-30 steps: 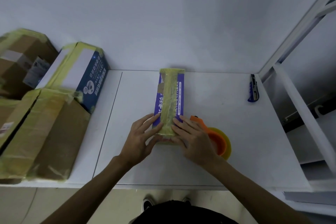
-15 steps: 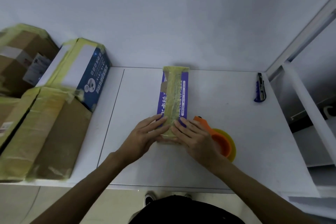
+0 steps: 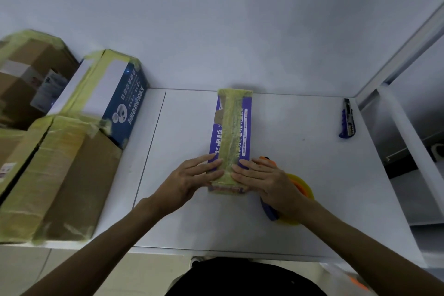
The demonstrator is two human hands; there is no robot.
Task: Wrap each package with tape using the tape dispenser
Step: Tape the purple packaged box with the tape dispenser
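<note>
A long purple package point(image 3: 231, 127) with a yellowish tape strip down its top lies lengthwise on the white table point(image 3: 300, 175). My left hand point(image 3: 189, 180) and my right hand point(image 3: 266, 180) lie on its near end, one on each side of the strip, with straight fingers pressing down. The orange tape dispenser point(image 3: 298, 185) with its yellow roll sits on the table right of the package, mostly hidden under my right hand and wrist.
Several taped cardboard boxes point(image 3: 60, 170) and a blue-and-white taped box point(image 3: 108, 94) are stacked at the left. A blue utility knife point(image 3: 346, 119) lies at the far right of the table. A white shelf frame point(image 3: 408, 139) borders the right side.
Both hands stay pressed on the package's near end. The view has shifted slightly; the fingers have slid a little along the tape.
</note>
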